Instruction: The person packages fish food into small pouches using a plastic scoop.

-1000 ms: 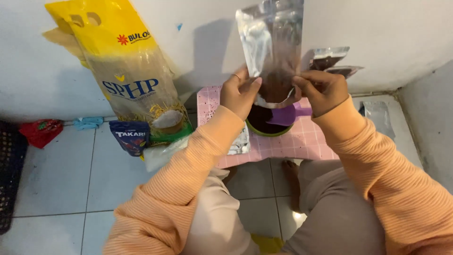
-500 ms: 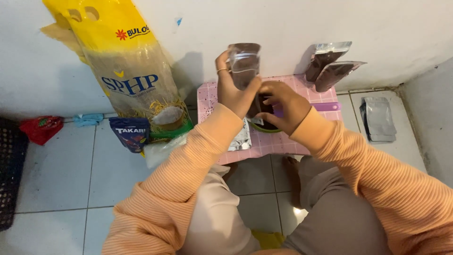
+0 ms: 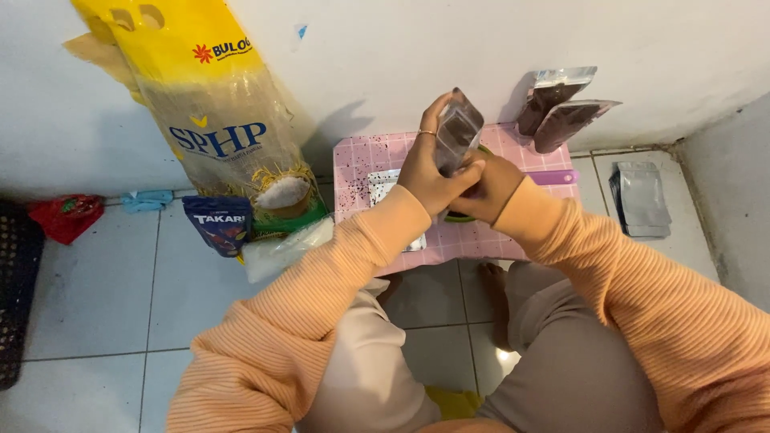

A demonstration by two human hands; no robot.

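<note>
**Pouch held up over the pink counter**

Nearest to me I see my lap and both orange sleeves reaching forward over the tiled floor (image 3: 96,289). My left hand (image 3: 429,172) has its grip wrapped around a small silver pouch (image 3: 457,132) with a dark window, holding it upright just above the pink counter (image 3: 361,164); a ring shows on one finger. My right hand (image 3: 489,186) sits touching the left one, low at the foot of the pouch, its fingers curled in; I cannot tell whether that grip pinches the pouch or only rests against it. Under both hands a green bowl (image 3: 459,216) peeks out on the counter. Left of the counter lie a dark blue packet (image 3: 218,224) and a clear bag of white grains (image 3: 281,248), with a tall yellow sack (image 3: 216,120) leaning on the wall behind them. At the counter's far edge two filled pouches (image 3: 561,108) lean on the wall, and a stack of flat silver pouches (image 3: 642,196) lies on the floor to the right.
</note>
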